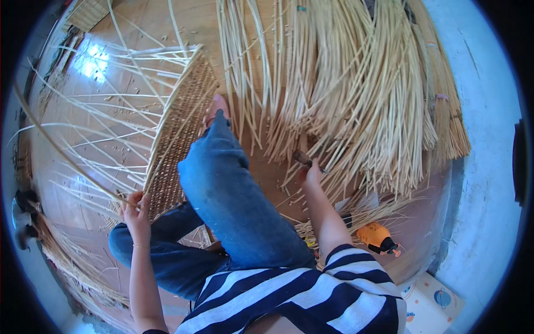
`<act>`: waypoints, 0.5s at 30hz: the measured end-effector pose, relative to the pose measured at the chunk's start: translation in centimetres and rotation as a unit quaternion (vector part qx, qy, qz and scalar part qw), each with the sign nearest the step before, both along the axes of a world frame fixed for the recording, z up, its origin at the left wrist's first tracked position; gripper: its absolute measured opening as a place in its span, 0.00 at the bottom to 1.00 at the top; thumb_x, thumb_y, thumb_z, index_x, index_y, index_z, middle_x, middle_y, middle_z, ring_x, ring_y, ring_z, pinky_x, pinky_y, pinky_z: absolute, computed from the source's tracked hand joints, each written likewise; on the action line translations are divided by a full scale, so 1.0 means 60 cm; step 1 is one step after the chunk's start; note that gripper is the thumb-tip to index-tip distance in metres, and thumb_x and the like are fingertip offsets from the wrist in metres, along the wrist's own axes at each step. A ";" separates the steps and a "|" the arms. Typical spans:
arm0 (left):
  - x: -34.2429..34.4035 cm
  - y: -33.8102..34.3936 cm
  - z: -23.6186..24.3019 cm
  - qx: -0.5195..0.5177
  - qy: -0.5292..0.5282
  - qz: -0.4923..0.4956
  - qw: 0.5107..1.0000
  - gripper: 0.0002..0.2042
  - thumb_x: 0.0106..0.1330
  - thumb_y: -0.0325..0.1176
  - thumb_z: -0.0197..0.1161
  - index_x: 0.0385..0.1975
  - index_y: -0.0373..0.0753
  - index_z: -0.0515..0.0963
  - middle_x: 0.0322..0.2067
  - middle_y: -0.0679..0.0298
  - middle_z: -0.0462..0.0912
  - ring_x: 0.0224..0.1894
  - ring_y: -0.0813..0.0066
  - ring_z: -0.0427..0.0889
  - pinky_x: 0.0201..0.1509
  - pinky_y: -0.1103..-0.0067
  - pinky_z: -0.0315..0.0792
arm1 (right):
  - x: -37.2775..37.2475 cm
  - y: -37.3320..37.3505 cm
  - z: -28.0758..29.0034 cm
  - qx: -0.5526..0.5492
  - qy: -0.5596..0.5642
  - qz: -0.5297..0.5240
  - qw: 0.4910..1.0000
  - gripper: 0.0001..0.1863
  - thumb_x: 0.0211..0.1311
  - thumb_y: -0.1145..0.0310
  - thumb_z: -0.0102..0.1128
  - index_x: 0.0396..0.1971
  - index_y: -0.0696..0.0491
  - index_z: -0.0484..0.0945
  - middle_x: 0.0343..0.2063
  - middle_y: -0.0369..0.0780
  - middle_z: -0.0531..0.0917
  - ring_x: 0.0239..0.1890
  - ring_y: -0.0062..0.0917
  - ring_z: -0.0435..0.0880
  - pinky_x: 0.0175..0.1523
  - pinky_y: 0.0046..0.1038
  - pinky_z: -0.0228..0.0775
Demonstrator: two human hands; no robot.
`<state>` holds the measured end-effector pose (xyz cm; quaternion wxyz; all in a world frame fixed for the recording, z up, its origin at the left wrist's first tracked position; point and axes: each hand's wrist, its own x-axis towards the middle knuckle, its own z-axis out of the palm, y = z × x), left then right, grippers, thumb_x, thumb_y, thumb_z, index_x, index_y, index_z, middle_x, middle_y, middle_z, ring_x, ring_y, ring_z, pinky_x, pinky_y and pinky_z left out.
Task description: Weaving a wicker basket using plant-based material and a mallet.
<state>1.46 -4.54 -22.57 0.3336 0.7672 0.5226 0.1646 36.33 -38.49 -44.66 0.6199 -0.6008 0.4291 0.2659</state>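
A tan, openwork cane panel (173, 136) was tilted beside the blue-denim leg (222, 172); at its near corner, a curved tan rod (68, 160) was gripped by the left hand (137, 210), and a short dark tool (302, 157) by the right hand (313, 173). Edge-weaving was seemingly underway; controlled bending was judged necessary next.

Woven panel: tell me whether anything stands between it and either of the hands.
The raised leg in jeans stands between the right hand and the woven panel. Nothing visible blocks the left hand, right at the panel's near end.
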 end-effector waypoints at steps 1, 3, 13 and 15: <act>-0.018 0.008 -0.022 -0.026 -0.058 0.004 0.998 0.09 0.63 0.35 0.63 0.34 0.35 0.78 0.30 0.61 0.80 0.35 0.74 0.75 0.41 0.76 0.69 | 0.003 0.019 -0.011 -0.063 -0.055 -0.035 0.996 0.20 0.63 0.50 0.54 0.27 0.54 0.72 0.17 0.40 0.77 0.16 0.29 0.76 0.19 0.31 0.71; -0.009 0.005 -0.029 -0.111 -0.091 0.023 0.989 0.10 0.62 0.35 0.64 0.35 0.33 0.78 0.31 0.60 0.79 0.34 0.72 0.76 0.40 0.76 0.70 | 0.008 -0.015 -0.032 -0.068 -0.078 -0.019 0.994 0.13 0.59 0.60 0.54 0.31 0.57 0.75 0.24 0.42 0.80 0.21 0.31 0.78 0.22 0.34 0.72; 0.012 -0.007 -0.011 -0.024 0.001 -0.018 1.000 0.14 0.60 0.41 0.64 0.39 0.38 0.80 0.33 0.57 0.80 0.39 0.62 0.78 0.43 0.71 0.72 | -0.063 0.066 0.440 0.295 -0.111 0.197 0.928 0.25 0.70 0.45 0.37 0.25 0.50 0.69 0.15 0.39 0.70 0.17 0.28 0.69 0.26 0.31 0.65; 0.022 -0.013 0.014 -0.021 0.032 -0.035 0.999 0.15 0.60 0.43 0.63 0.40 0.39 0.80 0.33 0.57 0.81 0.41 0.61 0.78 0.46 0.70 0.71 | -0.123 0.127 0.512 0.430 -0.102 0.233 0.866 0.24 0.71 0.47 0.38 0.25 0.51 0.69 0.17 0.39 0.72 0.19 0.31 0.73 0.29 0.33 0.70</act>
